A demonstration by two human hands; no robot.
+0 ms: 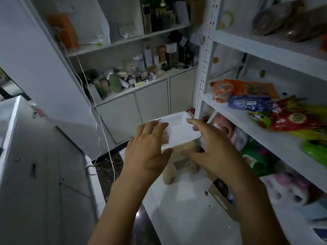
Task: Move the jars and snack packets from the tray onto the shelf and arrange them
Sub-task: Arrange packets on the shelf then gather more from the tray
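Observation:
A white tray (178, 131) sits low in front of me, on a brown cardboard thing (184, 161), beside the white metal shelf (247, 121) on the right. My left hand (146, 149) hovers over the tray's left side with fingers spread, partly covering a small pinkish item (166, 137) inside it. At the tray's right corner, my right hand (210, 149) is spread over a pale object (203, 143) that is mostly hidden. Neither hand plainly grips anything. Snack packets lie on the middle shelf: an orange packet (223, 91), a blue packet (247, 103) and a red packet (292, 121).
Brown bags (283, 20) lie on the upper shelf, and plush toys and green packets (254, 156) fill the lower ones. A back cabinet (134, 71) holds bottles and boxes. A white cord (99, 114) hangs at the left, and an open cardboard box (221, 197) stands on the floor.

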